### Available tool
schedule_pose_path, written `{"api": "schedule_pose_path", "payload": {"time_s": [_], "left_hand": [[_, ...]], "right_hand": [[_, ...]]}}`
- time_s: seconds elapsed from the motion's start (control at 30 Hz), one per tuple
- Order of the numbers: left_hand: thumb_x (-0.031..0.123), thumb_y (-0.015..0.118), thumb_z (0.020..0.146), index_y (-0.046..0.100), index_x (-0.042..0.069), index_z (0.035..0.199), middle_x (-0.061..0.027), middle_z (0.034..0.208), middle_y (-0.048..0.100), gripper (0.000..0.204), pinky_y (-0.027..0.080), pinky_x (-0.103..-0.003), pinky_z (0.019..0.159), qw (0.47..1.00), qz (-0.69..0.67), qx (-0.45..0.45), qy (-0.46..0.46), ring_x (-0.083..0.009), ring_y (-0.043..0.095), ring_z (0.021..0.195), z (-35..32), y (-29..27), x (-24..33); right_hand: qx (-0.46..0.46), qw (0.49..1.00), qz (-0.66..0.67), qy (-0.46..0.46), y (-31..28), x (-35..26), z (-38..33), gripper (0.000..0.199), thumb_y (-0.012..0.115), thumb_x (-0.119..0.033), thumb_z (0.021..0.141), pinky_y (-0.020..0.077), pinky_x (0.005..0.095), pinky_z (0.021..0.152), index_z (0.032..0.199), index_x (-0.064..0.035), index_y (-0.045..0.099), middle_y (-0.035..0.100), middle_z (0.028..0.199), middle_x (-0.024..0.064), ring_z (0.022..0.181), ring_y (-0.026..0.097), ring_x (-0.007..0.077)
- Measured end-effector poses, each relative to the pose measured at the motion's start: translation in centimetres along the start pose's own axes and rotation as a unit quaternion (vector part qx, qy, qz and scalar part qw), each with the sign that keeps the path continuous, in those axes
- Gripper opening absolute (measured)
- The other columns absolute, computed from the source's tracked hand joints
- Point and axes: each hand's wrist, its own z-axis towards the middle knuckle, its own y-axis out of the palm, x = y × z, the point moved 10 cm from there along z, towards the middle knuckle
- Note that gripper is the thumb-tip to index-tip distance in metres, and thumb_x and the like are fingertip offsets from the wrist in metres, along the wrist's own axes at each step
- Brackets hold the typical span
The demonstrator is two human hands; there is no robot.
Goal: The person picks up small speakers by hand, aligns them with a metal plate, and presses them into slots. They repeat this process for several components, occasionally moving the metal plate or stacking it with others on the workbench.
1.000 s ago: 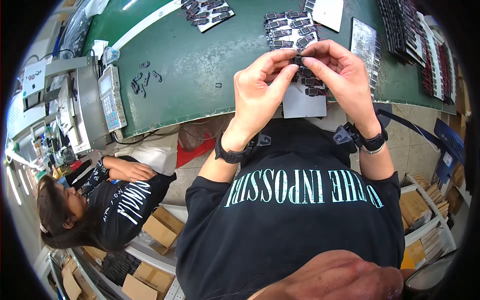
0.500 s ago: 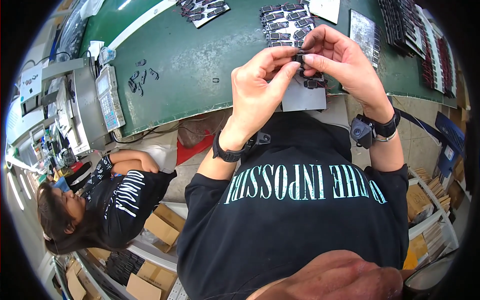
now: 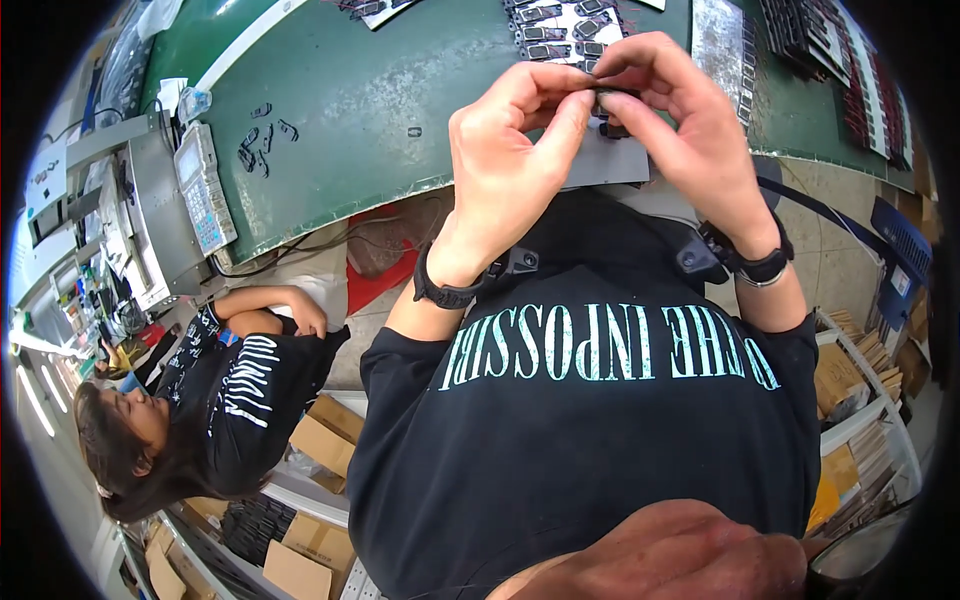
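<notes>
My left hand (image 3: 510, 155) and my right hand (image 3: 688, 125) meet over the near edge of the green table. Thumbs and fingers of both pinch a small black part (image 3: 603, 97), mostly covered by the fingertips. Below the fingers lies a pale flat board (image 3: 612, 167), with part of another black piece showing on it. Just beyond my hands, small black modules (image 3: 546, 34) with dark frames and thin wires sit in rows on a white sheet.
Several loose black pieces (image 3: 266, 140) and one tiny part (image 3: 414, 132) lie on the green table (image 3: 340, 110). A grey keypad device (image 3: 203, 195) stands at left. Stacked trays with red wires (image 3: 855, 90) fill the far right. A co-worker (image 3: 240, 390) sits at left, near cardboard boxes (image 3: 325, 435).
The view has shifted, so the table sits higher and a little left. Both hands stay pinched together on the small black part, their fingers slightly turned; the co-worker's arm has moved a little.
</notes>
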Motion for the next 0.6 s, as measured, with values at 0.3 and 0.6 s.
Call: {"api": "schedule_pose_path", "payload": {"time_s": [0.3,0.6], "left_hand": [[-0.002,0.067,0.091,0.064,-0.004,0.116,-0.0085,0.100,0.072,0.026,0.055,-0.024,0.082,0.999,-0.034,-0.021,-0.025,-0.0114,0.068,0.091,-1.4,0.8,-0.2],[-0.002,0.072,0.086,0.064,0.003,0.119,-0.0082,0.098,0.073,0.035,0.055,-0.025,0.083,0.969,0.193,-0.005,0.151,-0.0125,0.070,0.089,-2.0,1.9,2.1]], "right_hand": [[0.001,0.976,0.209,0.055,-0.3,1.8,-2.3,0.032,0.055,0.002,0.097,0.0522,0.0262,0.091,0.128,0.0008,0.052,0.062,0.113,0.0067,0.104,0.062,0.0122],[0.067,0.997,-0.029,0.009,-0.9,1.3,-3.3,0.025,0.062,0.001,0.093,0.0515,0.0258,0.082,0.117,0.0001,0.057,0.064,0.107,0.0049,0.091,0.062,0.0118]]}}
